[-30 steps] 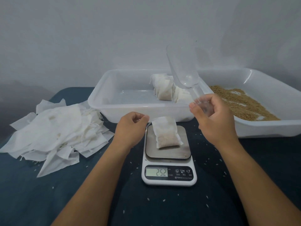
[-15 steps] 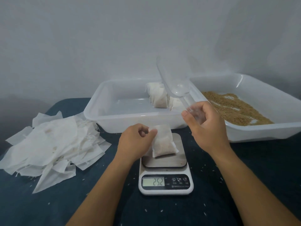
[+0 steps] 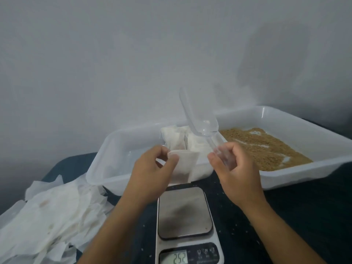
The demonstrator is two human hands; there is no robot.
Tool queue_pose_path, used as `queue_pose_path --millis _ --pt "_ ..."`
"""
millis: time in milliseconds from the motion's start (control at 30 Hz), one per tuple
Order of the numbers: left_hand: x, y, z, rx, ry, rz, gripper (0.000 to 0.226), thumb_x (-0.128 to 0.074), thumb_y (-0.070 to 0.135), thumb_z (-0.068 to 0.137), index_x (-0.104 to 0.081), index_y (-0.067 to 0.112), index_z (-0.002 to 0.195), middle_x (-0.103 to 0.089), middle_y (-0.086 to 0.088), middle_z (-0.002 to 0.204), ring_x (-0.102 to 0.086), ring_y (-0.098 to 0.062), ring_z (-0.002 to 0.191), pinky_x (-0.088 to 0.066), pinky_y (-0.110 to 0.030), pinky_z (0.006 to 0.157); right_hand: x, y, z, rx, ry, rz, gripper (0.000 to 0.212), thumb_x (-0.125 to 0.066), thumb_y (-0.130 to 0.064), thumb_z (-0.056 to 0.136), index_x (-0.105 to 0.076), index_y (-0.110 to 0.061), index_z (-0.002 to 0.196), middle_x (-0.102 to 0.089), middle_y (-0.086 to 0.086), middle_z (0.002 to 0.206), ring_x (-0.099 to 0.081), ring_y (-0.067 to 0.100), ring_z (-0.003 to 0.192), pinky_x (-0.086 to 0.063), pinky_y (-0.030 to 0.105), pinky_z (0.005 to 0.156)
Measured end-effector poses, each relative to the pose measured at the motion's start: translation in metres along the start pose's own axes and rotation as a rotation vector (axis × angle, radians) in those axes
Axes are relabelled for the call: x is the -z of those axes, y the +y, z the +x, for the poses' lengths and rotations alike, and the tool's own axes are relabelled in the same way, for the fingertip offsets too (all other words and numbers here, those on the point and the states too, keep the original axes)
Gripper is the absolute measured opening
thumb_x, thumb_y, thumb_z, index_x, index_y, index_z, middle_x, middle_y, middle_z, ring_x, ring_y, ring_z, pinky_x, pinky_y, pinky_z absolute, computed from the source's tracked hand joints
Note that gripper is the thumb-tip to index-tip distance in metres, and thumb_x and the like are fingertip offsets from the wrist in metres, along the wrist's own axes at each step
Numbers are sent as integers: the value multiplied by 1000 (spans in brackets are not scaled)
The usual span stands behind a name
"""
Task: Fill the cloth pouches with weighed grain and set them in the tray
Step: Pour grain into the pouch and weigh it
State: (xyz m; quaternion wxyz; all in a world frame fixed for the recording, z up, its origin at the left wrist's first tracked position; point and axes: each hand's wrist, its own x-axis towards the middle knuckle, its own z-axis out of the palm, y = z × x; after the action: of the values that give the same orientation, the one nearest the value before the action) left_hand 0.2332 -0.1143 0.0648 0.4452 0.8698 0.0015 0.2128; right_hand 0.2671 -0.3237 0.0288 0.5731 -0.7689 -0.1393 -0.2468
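Far left, we see a loose heap of empty pouches (image 3: 51, 210) lying flat and overlapping on the dark desk (image 3: 304, 216), scattered grains around it. Next, the white tray (image 3: 99, 168) sits behind the heap's right edge; a few filled pouches (image 3: 177, 139) stand bunched at its back right corner. Our left hand (image 3: 152, 172) is raised in front of the tray's near wall, thumb and forefinger pinching the top left corner of one filled pouch (image 3: 183, 166); that pouch hangs clear of the scale, just above and behind its platform, overlapping the tray's near rim in view. Grip there is a tight two-finger pinch, other fingers curled loosely. Below, the scale (image 3: 185, 225) stands between both forearms, steel platform bare, display reading 252. Our right hand (image 3: 234, 166) is up just right of the held pouch, not touching it, fingers curled round the handle of a clear plastic scoop (image 3: 200, 119); scoop bowl points up and away, tilted back toward the wall, looks empty. Far right, the second white tray (image 3: 304, 126) holds a shallow layer of brown grain (image 3: 262, 147), bare patches of tray floor showing through. The two trays sit just beside each other; we can't tell if they touch, the scoop and hand cover the join.
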Motion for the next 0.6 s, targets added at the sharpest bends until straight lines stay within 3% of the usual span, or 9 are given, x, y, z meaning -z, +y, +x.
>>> queue_pose_path --millis 100,167,300,500,600 --pt "8 13 34 29 35 56 17 -62 42 97 -66 27 89 -70 15 87 -65 -4 72 -52 -25 68 1 -2 2 7 22 4 18 -71 -43 90 -60 -30 96 -64 -25 96 -62 3 84 -49 16 67" --pt "10 15 59 46 40 75 18 -63 40 98 -68 25 90 -71 10 89 -68 -11 82 -52 -30 73 2 -2 2 13 28 19 17 -71 -43 90 -60 -31 95 -64 -25 95 -62 4 82 -49 17 65" --pt "5 6 102 100 -27 69 20 -64 34 99 -66 18 88 -69 5 83 -71 -14 78 -51 -30 67 3 -2 2 17 29 34 14 -72 -38 91 -59 -33 93 -63 -28 86 -60 -1 76 -43 8 62" --pt "-19 -29 138 216 -105 103 18 -65 24 98 -66 6 94 -68 -5 86 -69 -15 74 -56 -34 73 2 -1 3 -9 31 68 15 -74 -38 90 -61 -32 92 -66 -19 84 -63 4 77 -47 14 63" --pt "-30 -40 149 311 -142 26 15 -64 20 99 -62 9 89 -67 -7 89 -70 -14 75 -54 -27 66 1 -3 2 -14 15 83 15 -73 -40 89 -61 -33 93 -66 -21 93 -65 4 85 -50 15 68"
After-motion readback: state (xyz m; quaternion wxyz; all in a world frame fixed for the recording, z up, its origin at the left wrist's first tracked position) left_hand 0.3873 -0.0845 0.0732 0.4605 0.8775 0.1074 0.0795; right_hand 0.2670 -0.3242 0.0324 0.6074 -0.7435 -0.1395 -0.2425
